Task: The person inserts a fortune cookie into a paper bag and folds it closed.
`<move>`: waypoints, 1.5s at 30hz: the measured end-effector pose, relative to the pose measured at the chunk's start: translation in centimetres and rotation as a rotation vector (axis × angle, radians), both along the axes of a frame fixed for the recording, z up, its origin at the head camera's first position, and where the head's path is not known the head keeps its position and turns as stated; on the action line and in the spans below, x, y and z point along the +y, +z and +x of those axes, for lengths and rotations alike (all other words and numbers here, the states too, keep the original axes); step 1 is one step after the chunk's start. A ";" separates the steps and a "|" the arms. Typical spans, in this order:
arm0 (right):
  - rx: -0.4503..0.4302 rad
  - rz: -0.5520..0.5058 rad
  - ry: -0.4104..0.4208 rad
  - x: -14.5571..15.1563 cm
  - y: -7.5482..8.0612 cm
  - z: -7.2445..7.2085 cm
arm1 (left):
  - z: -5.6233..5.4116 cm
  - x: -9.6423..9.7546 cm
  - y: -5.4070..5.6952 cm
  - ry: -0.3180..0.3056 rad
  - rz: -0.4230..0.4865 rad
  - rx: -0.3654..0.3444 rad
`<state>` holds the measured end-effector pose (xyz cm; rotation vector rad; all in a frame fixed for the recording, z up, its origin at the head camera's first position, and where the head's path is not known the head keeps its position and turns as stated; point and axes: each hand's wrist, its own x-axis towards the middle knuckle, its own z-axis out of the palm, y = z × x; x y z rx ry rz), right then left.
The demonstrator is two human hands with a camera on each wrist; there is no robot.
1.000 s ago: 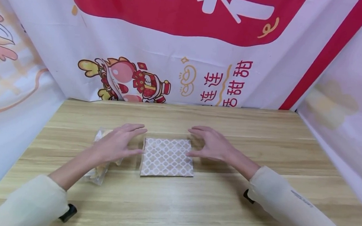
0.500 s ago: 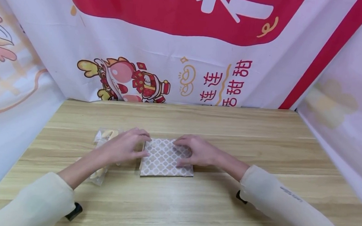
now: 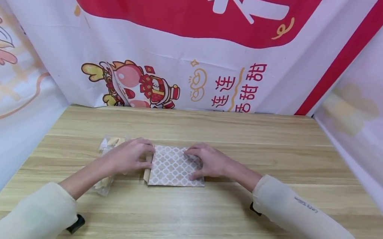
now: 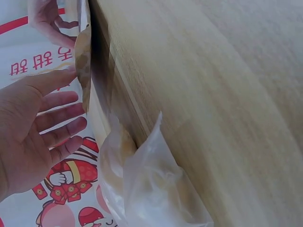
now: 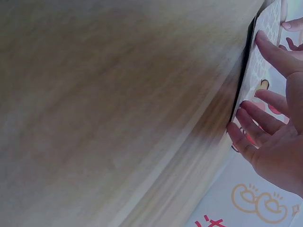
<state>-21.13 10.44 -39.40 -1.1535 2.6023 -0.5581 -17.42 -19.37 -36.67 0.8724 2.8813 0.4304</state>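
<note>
The right hand [image 3: 210,161], fingers spread, should lightly steady the flat, tan-and-white patterned paper packet [image 3: 170,166] under them while the left hand [image 3: 131,154], fingers apart, thumb seemingly touching its edge, works gently.

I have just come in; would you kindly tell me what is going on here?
A person's left hand is at the tan flap on the left end of a patterned packet, on a wooden table. Their right hand touches the packet towards its right end. To the left, clear plastic bags with pale contents lie partly hidden behind the left forearm.
</note>
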 end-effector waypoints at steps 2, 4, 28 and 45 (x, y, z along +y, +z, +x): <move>0.002 0.009 -0.005 0.0 0.0 0.0 | -0.1 -0.1 0.0 0.000 0.000 0.000; 0.002 0.023 -0.014 0.0 0.2 0.0 | -0.2 -0.2 0.0 -0.007 -0.001 0.005; 0.020 0.124 -0.015 0.0 1.5 -0.1 | -0.7 0.2 -1.0 -0.058 0.014 0.001; 0.058 0.122 0.000 -1.5 1.4 0.5 | -0.9 0.6 -1.5 -0.006 0.111 -0.095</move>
